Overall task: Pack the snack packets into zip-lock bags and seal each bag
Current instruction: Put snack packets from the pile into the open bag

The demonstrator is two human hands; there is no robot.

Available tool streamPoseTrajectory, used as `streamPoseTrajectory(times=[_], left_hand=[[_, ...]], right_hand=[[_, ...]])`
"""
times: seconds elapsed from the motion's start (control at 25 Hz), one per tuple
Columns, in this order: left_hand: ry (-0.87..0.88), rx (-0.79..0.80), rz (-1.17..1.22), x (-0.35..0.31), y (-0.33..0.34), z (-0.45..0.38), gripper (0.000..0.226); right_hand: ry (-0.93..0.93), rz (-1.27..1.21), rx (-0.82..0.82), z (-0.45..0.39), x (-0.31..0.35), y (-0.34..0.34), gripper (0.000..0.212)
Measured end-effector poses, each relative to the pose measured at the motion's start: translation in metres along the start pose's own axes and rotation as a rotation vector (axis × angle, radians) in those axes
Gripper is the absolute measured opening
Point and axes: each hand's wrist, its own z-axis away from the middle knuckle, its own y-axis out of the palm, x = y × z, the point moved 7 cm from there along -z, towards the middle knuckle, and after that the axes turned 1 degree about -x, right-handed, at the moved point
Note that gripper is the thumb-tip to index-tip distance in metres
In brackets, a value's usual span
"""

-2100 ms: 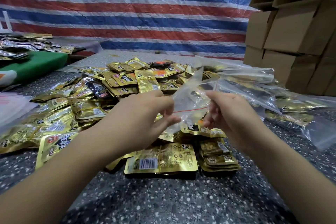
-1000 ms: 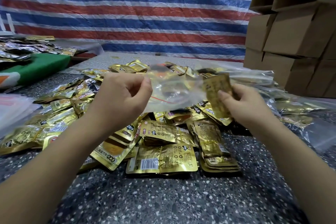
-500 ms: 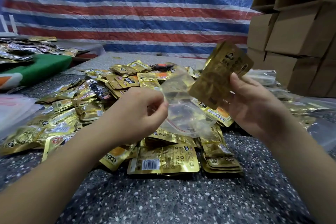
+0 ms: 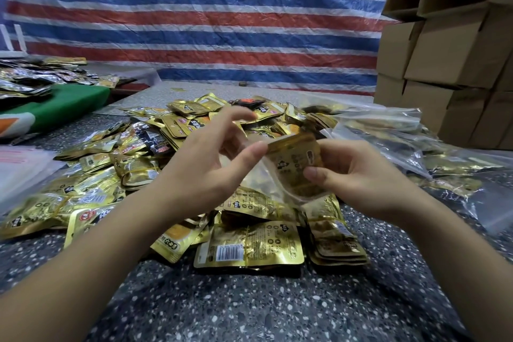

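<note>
The right hand (image 4: pixel 358 175) pinches a gold foil snack packet (image 4: pixel 298 166) partly inside a clear zip-lock bag (image 4: pixel 258 178), above the speckled desk (image 4: pixel 249 308). The left hand (image 4: pixel 211 169) thumbs its mouth, fingers loose. Best spread the mouth wide, pushing the packet fully down.

Gold packets (image 4: pixel 247 247), speckled grey table (image 4: pixel 249 311), red-blue-white striped tarp (image 4: pixel 222 36)

Even light, glinting foil, warped edges.
</note>
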Motion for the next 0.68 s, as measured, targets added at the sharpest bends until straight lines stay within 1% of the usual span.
streamPoseTrajectory(times=[0.04,0.08,0.16,0.2,0.28,0.36,0.48,0.56,0.64,0.68], left_hand=[[-0.044,-0.018,0.051,0.004,-0.002,-0.001,0.035],[-0.072,-0.031,0.059,0.006,-0.004,-0.002,0.035],[-0.102,-0.031,0.040,0.007,-0.004,-0.003,0.030],[-0.114,-0.026,0.047,0.008,-0.004,-0.003,0.029],[-0.131,-0.027,0.052,0.010,-0.002,-0.003,0.025],[-0.135,-0.054,0.042,0.011,-0.002,-0.002,0.020],[-0.120,-0.126,0.064,0.009,-0.006,-0.001,0.018],[-0.106,-0.167,0.078,0.006,-0.009,-0.001,0.020],[-0.114,-0.153,0.127,0.005,-0.006,-0.001,0.020],[-0.124,-0.138,0.158,0.004,-0.004,0.000,0.019]], right_hand=[[-0.007,-0.027,-0.050,-0.001,0.001,-0.004,0.026],[-0.016,-0.058,-0.100,-0.002,0.002,-0.008,0.025],[-0.032,-0.106,-0.170,-0.001,0.005,-0.016,0.026],[-0.040,-0.097,-0.178,0.000,0.008,-0.017,0.028],[-0.078,0.024,-0.177,0.002,0.013,-0.017,0.026],[-0.117,0.131,-0.194,0.004,0.019,-0.015,0.030],[-0.151,0.074,-0.198,0.007,0.029,-0.014,0.029],[-0.133,0.117,-0.174,0.007,0.029,-0.014,0.028],[-0.100,0.258,-0.177,0.008,0.023,-0.013,0.030],[-0.112,0.346,-0.215,0.008,0.023,-0.013,0.030]])
